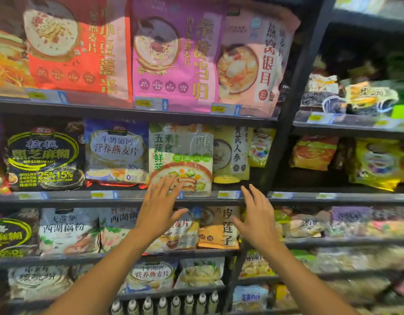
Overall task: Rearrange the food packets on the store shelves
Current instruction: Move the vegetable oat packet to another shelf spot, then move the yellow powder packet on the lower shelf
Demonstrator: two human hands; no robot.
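Observation:
A green-and-white food packet point(180, 146) with a vegetable picture stands upright on the middle shelf point(128, 198), its lower edge hanging over the shelf lip. My left hand point(159, 208) is open with fingers spread, its fingertips just in front of the packet's lower left part. My right hand point(259, 214) is open too, held in front of the shelf edge to the packet's lower right, apart from it. To the packet's left stands a blue-and-white packet point(116, 151), and to its right a yellow packet point(233, 153) partly hidden behind it.
Large red, purple and pink packets point(176, 55) fill the top shelf. A black packet point(45, 158) stands at the middle left. A dark upright post point(285, 123) divides this bay from the right bay. Lower shelves hold more packets, and bottles point(164, 305) stand at the bottom.

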